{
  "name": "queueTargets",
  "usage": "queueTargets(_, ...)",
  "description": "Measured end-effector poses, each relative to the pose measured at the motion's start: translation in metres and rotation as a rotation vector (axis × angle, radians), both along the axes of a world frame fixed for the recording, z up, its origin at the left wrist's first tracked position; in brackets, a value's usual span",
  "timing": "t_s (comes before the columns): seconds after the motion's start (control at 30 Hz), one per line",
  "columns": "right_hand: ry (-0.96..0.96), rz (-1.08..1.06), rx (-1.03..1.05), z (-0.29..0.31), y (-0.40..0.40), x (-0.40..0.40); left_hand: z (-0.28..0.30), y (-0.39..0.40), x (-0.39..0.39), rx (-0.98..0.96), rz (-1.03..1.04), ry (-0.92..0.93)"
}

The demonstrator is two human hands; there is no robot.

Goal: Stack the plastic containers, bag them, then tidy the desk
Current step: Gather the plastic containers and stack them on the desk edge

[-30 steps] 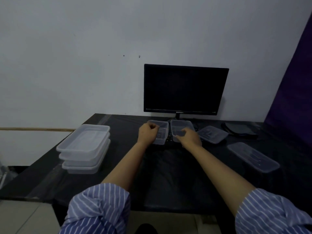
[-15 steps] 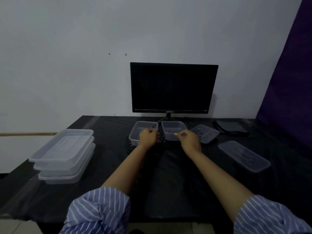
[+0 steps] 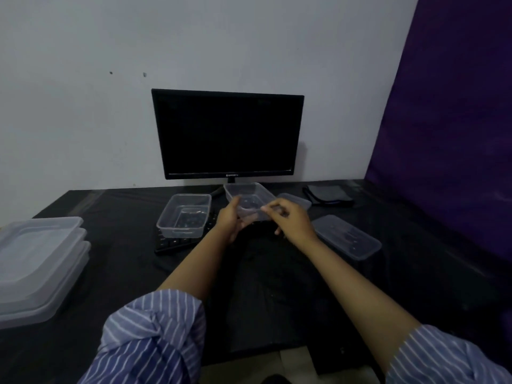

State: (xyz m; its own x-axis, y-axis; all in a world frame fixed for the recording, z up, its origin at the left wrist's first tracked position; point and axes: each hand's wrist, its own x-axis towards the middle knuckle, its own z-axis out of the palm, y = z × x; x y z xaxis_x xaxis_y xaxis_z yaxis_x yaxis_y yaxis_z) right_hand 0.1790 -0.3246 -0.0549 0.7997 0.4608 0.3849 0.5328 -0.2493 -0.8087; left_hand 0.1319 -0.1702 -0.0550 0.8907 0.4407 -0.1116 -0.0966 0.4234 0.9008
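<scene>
A: Where is the tub (image 3: pixel 250 200) against the fingers?

B: It sits between the two hands, lifted off the bench (image 3: pixel 277 286), tilted with its open mouth toward the wearer. The left hand (image 3: pixel 230 221) has its thumb up against the tub's near-left wall, and its other fingers curl under the base. The right hand (image 3: pixel 291 218) pinches the near-right rim with thumb and forefinger; its other fingers hang loosely curled below.

A: So both hands are closed on it?

B: Yes, the left cups it, the right nips the edge. The fingers are narrow on both sides.

A: What lies just left of the left fingers?

B: A second tub (image 3: pixel 184 216), open side up, resting partly on a keyboard (image 3: pixel 177 243), apart from the hand.

A: And beyond the right fingers?

B: One lid (image 3: pixel 296 200) just behind them, partly hidden by the held tub. Another lid (image 3: pixel 346 236) lies to the right of the wrist, flat on the bench. Further back is a dark pouch (image 3: pixel 328 195).

A: Far from either hand?

B: A pile of large trays (image 3: pixel 38 261) well off to the left, and a dark monitor (image 3: pixel 227 134) behind the held tub.
</scene>
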Motion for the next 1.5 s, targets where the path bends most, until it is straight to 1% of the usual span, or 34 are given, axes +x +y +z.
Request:
queueTargets(0.07,0.033,-0.087,0.091,-0.002,-0.014,0.006,-0.004,-0.009,0.001,-0.053,0.015,-0.033)
queueTargets(0.1,0.041,-0.172,0.137,-0.005,-0.021,0.011,-0.006,-0.012,0.003,-0.082,0.009,-0.042)
queueTargets(0.13,0.033,-0.267,0.152,-0.007,-0.03,0.017,-0.008,-0.016,0.005,-0.094,-0.007,-0.041)
queueTargets(0.17,0.015,-0.358,0.117,-0.011,-0.038,0.026,-0.009,-0.019,0.007,-0.104,-0.023,-0.034)
queueTargets(0.37,-0.052,-0.64,-0.321,-0.033,-0.099,0.075,-0.007,-0.04,0.018,-0.095,-0.101,-0.022)
queueTargets(0.43,-0.024,-0.713,-0.455,-0.035,-0.119,0.083,-0.007,-0.045,0.022,-0.098,-0.126,-0.022)
queueTargets(0.53,0.048,-0.719,-0.634,-0.038,-0.141,0.092,-0.009,-0.051,0.029,-0.106,-0.143,-0.018)
queueTargets(0.67,0.159,-0.649,-0.782,-0.036,-0.151,0.093,-0.011,-0.059,0.036,-0.042,-0.172,0.002)
queueTargets(0.77,0.215,-0.632,-0.789,-0.034,-0.151,0.096,-0.011,-0.062,0.04,-0.019,-0.176,0.022)
queueTargets(0.83,0.22,-0.642,-0.79,-0.034,-0.15,0.098,-0.011,-0.062,0.041,-0.002,-0.178,0.026)
queueTargets(1.07,0.168,-0.749,-0.696,-0.022,-0.141,0.098,-0.011,-0.056,0.043,-0.011,-0.165,0.021)
queueTargets(1.1,0.163,-0.729,-0.632,-0.019,-0.141,0.1,-0.012,-0.053,0.043,-0.015,-0.16,0.016)
queueTargets(1.2,0.117,-0.637,-0.346,-0.007,-0.139,0.106,-0.012,-0.048,0.041,-0.039,-0.131,0.01)
queueTargets(1.3,0.057,-0.598,-0.133,0.006,-0.128,0.105,-0.01,-0.044,0.039,-0.048,-0.079,-0.021)
queueTargets(1.43,0.056,-0.589,0.129,0.024,-0.105,0.096,-0.007,-0.035,0.035,-0.074,-0.048,-0.038)
queueTargets(1.5,0.103,-0.562,0.276,0.034,-0.089,0.092,-0.003,-0.032,0.031,-0.089,-0.036,-0.014)
